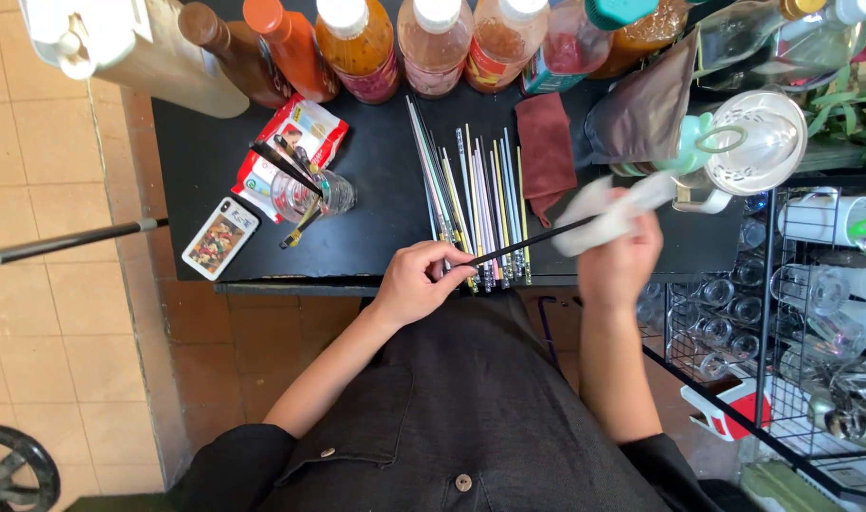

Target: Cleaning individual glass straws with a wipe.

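The left hand [416,283] pinched a black straw [528,244] which the right hand [618,256] gripped through a white cloth [608,213]; a hard wipe risked sweeping the loose straws [475,204] off the table's [205,152] front edge.

The bench [376,237] is black. The straws [475,204] on it are yellow, blue, white and grey. One long stick [528,245] is black. The cloth [608,216] is white. The folded rag [546,152] is dark red.
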